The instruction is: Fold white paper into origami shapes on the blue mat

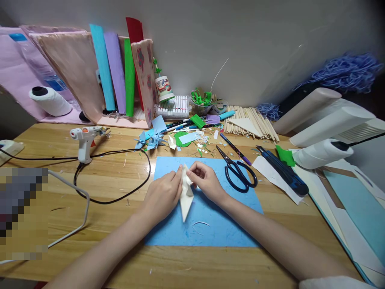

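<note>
A folded piece of cream paper (187, 196), long and pointed at its lower end, is held between my two hands above a blue sheet (228, 228). My left hand (165, 188) grips its left edge, index finger stretched along the upper part. On the other side, my right hand (206, 180) pinches the upper right edge between thumb and fingers. A short white strand (201, 222) lies on the blue sheet below the paper. Black-handled scissors (237, 172) rest at the sheet's upper right, beside my right hand.
A hot glue gun (86, 142) stands at the left, its black cord looping toward the blue sheet. Paper scraps (188, 138) and pens lie behind my hands. To the right are a utility knife (282, 170), a thread cone (323, 153) and wooden sticks (252, 122).
</note>
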`<state>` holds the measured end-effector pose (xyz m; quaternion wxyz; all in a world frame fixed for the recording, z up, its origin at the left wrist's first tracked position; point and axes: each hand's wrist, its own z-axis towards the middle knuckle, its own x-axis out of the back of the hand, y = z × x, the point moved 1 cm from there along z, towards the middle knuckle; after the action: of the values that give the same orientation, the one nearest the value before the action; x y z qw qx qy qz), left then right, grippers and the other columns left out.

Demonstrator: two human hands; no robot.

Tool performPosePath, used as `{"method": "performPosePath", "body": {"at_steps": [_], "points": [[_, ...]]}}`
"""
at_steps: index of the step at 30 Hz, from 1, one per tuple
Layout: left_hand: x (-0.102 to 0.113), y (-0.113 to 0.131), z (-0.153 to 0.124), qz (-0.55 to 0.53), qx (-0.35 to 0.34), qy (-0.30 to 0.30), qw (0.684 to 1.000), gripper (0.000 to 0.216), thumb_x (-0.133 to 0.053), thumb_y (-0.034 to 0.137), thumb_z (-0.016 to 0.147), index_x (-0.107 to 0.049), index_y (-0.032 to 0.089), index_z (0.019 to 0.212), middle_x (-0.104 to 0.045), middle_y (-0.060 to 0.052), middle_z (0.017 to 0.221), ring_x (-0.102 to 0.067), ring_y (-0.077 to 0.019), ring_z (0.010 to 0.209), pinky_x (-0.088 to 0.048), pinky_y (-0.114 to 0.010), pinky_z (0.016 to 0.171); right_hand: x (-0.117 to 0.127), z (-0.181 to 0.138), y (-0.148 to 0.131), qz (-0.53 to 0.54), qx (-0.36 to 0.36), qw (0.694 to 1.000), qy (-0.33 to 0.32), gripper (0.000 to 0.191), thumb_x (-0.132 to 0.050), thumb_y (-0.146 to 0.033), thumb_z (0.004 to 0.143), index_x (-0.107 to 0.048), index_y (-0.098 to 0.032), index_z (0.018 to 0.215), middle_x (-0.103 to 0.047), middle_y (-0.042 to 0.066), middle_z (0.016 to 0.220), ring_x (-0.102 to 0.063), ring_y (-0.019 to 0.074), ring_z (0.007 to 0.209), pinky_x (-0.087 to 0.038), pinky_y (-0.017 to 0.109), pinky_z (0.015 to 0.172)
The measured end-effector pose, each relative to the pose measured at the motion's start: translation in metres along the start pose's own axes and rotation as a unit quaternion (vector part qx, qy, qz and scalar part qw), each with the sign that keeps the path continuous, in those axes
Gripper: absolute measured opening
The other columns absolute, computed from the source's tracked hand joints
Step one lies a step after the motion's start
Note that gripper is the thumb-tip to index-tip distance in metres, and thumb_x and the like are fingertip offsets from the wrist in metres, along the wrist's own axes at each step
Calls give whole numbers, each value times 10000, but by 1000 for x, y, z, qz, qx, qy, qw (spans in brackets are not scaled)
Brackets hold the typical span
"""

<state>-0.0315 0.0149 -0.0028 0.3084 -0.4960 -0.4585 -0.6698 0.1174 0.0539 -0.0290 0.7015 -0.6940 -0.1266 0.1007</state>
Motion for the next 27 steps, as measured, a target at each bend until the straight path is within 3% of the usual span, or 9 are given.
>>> {"method": "performPosePath", "body": {"at_steps": [2, 4, 7, 9, 11, 18, 27], "points": [[7, 0, 1, -103, 19, -7, 994, 348, -296, 280, 896, -552, 173, 1107, -605, -70, 885, -564, -183, 773, -410, -279, 675, 0, 0, 0, 1, -2, 1000, 4, 194, -557, -328, 770, -476, -174, 687, -452, -43, 578, -434, 90, 489, -351, 209, 441], [12, -4, 3, -248, 62, -19, 967, 384, -289, 331, 897, -632, 159, 923, -625, -58, 827, -570, -179, 767, -419, -278, 691, 0, 0, -1, -2, 2, 1000, 6, 193, -563, -325, 766, -479, -172, 685, -453, -39, 592, -430, 90, 510, -343, 208, 454], [13, -16, 8, -491, 147, -76, 855, 404, -398, 422, 843, -676, 132, 801, -668, -55, 750, -602, -185, 745, -452, -285, 715, 0, 1, -2, 3, 9, 1000, -7, 199, -571, -322, 766, -479, -170, 677, -453, -39, 601, -426, 87, 532, -333, 208, 483], [10, -22, 10, -582, 188, -108, 784, 358, -536, 434, 760, -695, 117, 806, -688, -64, 742, -619, -194, 751, -464, -300, 742, 0, 1, -3, 11, 10, 1000, -27, 206, -571, -329, 768, -477, -170, 676, -447, -40, 600, -423, 86, 538, -329, 208, 494], [8, -25, 12, -611, 213, -120, 753, 344, -631, 416, 686, -704, 110, 824, -697, -71, 745, -626, -194, 740, -471, -308, 746, 0, 0, -3, 13, 10, 999, -44, 215, -569, -338, 771, -475, -170, 675, -445, -38, 603, -420, 87, 543, -327, 209, 499], [7, -22, 13, -604, 231, -83, 759, 303, -682, 390, 644, -700, 124, 788, -692, -41, 710, -605, -128, 622, -472, -229, 630, -3, -2, -4, -4, 8, 997, -75, 234, -547, -368, 787, -468, -170, 690, -446, -28, 633, -406, 87, 554, -312, 208, 499], [4, -15, 13, -617, 223, -59, 752, 267, -704, 333, 628, -658, 106, 760, -679, -48, 736, -617, -142, 673, -495, -260, 672, -4, -5, -6, -61, 30, 995, -71, 253, -448, -359, 850, -475, -174, 680, -387, -40, 596, -368, 90, 548, -282, 217, 508]]}}
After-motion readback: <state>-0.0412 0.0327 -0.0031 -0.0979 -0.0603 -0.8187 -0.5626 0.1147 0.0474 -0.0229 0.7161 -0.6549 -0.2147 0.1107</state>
